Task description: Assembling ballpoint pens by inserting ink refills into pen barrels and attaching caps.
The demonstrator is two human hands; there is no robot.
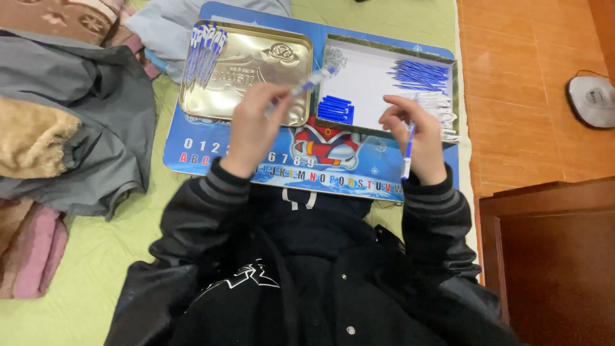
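My left hand (253,125) holds a blue and clear pen (312,81), its tip pointing toward the white box (365,83). My right hand (416,138) grips another blue pen part (407,154) pointing down toward me. The white shallow box holds a pile of blue refills (419,75), a stack of blue caps (336,109), some small springs (333,57) and clear barrels (442,109). A gold metal tin lid (246,74) left of it holds several finished pens (204,48) at its top left corner.
Both containers rest on a blue lap board (192,150) printed with letters and digits, on a green bedspread (96,256). Grey and brown clothing (70,115) lies at left. An orange wooden floor (525,96) with a white round device (592,99) is at right.
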